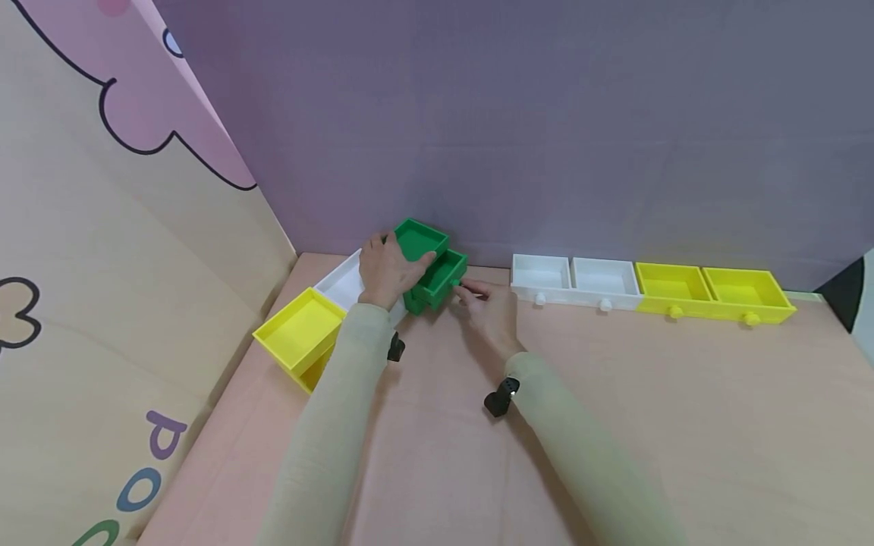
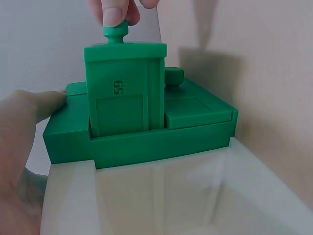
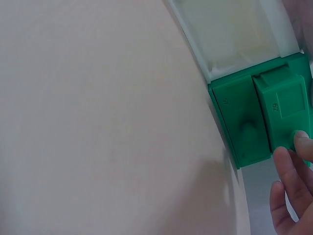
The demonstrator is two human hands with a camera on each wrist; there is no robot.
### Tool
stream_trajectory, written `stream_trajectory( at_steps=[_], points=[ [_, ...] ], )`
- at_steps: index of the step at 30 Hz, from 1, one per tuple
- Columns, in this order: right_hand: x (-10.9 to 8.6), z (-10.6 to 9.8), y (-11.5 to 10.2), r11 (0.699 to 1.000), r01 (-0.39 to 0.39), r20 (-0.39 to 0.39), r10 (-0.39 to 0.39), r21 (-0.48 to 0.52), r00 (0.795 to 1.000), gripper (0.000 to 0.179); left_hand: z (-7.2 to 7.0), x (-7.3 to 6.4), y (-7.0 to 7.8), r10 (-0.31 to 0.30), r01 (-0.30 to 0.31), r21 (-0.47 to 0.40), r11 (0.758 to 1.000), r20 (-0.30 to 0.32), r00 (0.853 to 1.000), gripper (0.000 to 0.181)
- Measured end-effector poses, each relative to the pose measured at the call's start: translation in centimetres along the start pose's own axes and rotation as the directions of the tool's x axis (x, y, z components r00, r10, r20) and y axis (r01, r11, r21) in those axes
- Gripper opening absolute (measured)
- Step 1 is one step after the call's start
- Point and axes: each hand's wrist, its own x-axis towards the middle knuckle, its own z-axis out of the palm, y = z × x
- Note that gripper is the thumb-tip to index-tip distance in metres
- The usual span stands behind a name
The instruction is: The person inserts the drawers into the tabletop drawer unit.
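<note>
A green drawer cabinet (image 1: 419, 236) stands at the inner end of an angled row. One of its drawers (image 1: 444, 274) is pulled partly out; the left wrist view shows "59" on that drawer's side (image 2: 118, 105). My right hand (image 1: 493, 312) pinches the drawer's round knob (image 2: 116, 32) between thumb and fingers. Across the cabinet lies my left hand (image 1: 391, 271), thumb on one edge and fingers toward the opposite edge, holding it. Beside it, a second green drawer (image 3: 239, 122) sits within the cabinet. A white section (image 1: 339, 282) adjoins the green one, partly hidden by my left hand.
A yellow section (image 1: 300, 327) ends the angled row near the left wall. Along the back wall to the right stand white drawers (image 1: 539, 273) and yellow drawers (image 1: 744, 288), open-topped with round knobs in front. Pink cloth (image 1: 614, 425) covers the table.
</note>
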Motion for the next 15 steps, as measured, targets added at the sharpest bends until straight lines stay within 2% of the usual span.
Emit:
stream_trajectory(
  at_steps=[15],
  points=[
    [0.28, 1.06, -0.65, 0.998, -0.008, 0.018, 0.006, 0.060, 1.000, 0.023, -0.09, -0.16, 0.08, -0.003, 0.002, 0.006, 1.000, 0.005, 1.000, 0.097]
  ],
)
